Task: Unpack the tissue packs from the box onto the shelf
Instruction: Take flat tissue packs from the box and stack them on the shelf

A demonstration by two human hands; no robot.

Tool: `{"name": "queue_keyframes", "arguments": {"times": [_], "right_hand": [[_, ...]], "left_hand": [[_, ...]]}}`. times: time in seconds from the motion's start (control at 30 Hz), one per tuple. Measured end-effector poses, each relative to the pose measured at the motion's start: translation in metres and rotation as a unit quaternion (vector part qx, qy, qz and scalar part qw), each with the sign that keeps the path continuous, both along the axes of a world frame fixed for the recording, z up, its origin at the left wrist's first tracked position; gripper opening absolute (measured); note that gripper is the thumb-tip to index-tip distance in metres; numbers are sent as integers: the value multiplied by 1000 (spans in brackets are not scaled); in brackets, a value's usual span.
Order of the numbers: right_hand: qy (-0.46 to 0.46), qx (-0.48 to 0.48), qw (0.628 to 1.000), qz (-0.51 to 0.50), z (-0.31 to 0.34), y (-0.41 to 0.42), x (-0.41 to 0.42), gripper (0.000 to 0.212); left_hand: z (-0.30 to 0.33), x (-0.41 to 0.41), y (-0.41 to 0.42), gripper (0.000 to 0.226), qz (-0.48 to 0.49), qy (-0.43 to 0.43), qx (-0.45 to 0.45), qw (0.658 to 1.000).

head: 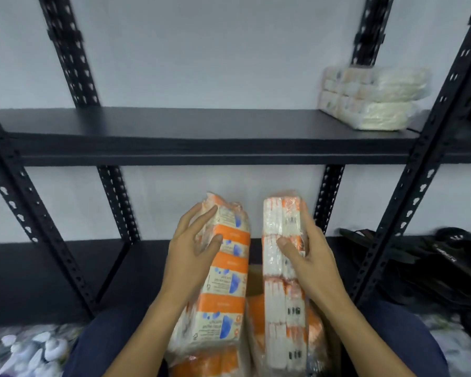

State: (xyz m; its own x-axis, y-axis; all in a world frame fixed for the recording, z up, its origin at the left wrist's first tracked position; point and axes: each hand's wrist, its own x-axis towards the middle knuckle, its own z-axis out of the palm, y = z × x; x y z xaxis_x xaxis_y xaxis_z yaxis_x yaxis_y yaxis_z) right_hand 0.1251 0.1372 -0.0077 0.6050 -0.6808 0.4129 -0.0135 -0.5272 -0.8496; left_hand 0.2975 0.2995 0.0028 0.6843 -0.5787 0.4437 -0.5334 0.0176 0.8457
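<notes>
Task looks early on, judging by the pic. Person holds two long multi-packs upright, one per hand: left hand (193,240) w/ fingers and thumb curled round the orange-and-blue tissue pack (223,270), right hand (305,248) gripping the orange-and-white tissue pack (282,268) w/ thumb on its front face. Both packs are lifted in front of the person, below the black shelf (174,123), not yet on it. Only a small stack of wrapped packs (373,96) sits on that shelf, far right, near the upright post; rest of the board is bare. More orange packs (256,317) show low between the arms, prob. in the box (254,278), of which only a brown bit is visible behind them. So: a few placed, two in hand, several left; exact count can't be told.
</notes>
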Motion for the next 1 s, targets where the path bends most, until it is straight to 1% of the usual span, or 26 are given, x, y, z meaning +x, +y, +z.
{"name": "queue_keyframes", "arguments": {"times": [0.1, 0.27, 0.47, 0.6, 0.7, 0.87, 1.0], "right_hand": [[-14, -29, 999, 8, 30, -7, -5, 79], [-42, -100, 994, -23, 94, -15, -15, 78], [-31, -182, 980, -75, 169, -39, -12, 76], [5, -222, 969, -111, 218, -52, -4, 78], [37, -238, 958, -157, 250, -62, 2, 78], [132, -257, 932, -218, 292, -81, 22, 77], [208, -268, 906, -252, 306, -100, 50, 76]], "left_hand": [[33, -7, 2, 47, -21, -5, -30, 999], [91, -14, -3, 47, -21, -64, -66, 996], [155, -13, -20, 47, 12, -148, -85, 985], [196, -5, -38, 46, 25, -174, -97, 980], [225, 3, -54, 45, 23, -182, -110, 977], [254, 22, -87, 44, 24, -188, -110, 976], [263, 39, -117, 43, 26, -168, -109, 979]]}}
